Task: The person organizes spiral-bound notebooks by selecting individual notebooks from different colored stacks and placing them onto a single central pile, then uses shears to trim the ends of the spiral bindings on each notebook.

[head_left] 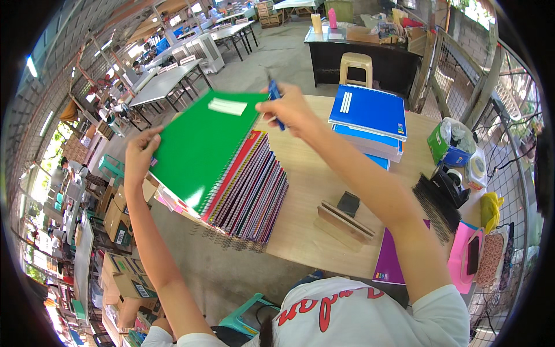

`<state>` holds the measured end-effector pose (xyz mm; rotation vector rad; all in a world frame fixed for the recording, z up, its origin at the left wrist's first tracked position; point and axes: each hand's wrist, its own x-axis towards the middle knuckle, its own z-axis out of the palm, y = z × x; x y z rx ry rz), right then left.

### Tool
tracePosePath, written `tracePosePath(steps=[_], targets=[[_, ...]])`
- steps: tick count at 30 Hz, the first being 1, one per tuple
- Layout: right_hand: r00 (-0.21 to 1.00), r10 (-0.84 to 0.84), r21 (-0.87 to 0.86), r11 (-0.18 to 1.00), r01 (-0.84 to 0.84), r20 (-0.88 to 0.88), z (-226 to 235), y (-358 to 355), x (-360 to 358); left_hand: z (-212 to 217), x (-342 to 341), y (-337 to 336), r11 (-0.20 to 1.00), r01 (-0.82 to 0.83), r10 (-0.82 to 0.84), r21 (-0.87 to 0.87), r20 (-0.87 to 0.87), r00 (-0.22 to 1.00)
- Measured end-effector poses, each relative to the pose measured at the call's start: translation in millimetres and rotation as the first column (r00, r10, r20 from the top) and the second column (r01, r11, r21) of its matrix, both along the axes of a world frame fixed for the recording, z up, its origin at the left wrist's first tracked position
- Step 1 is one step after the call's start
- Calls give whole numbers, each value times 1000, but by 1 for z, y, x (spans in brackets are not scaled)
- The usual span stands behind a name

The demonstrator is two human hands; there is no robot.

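The left hand's (141, 153) grip pinches the left edge of a rectangular, glossy green spiral-bound notebook (199, 141) at the top of a tall stack of mixed-colour spiral notebooks (254, 194) on the pale wooden surface (306, 168). The right hand's (289, 109) grip is wrapped around a slim blue handheld tool (273, 91) by the notebook's upper right corner.

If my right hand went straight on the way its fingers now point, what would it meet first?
Probably the green notebook, at its upper right corner; your right hand appears close beside it, but depth and contact are unclear.
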<state>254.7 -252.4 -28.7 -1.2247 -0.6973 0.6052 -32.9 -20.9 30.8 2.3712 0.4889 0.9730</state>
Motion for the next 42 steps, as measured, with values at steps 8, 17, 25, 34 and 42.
tracePosePath(steps=[8, 17, 25, 34, 42], targets=[[909, -80, -299, 930, 216, 410, -84, 45, -1, -107, -8, 33, 973, -140, 183, 183, -240, 953], [754, -437, 98, 887, 450, 491, -109, -41, 3, -76, 33, -151, 856, -405, 254, 322, 421, 871], [334, -795, 1, 388, 922, 507, -148, -223, 145, -183, 372, -158, 998, -10, 7, -57, -60, 998], [330, -634, -166, 305, 938, 699, -166, -278, 176, -216, 491, -144, 988, 108, -153, -113, -558, 816], [455, -711, -177, 433, 884, 536, -156, -278, 225, -122, 418, -216, 934, 356, -356, 39, 201, 913]])
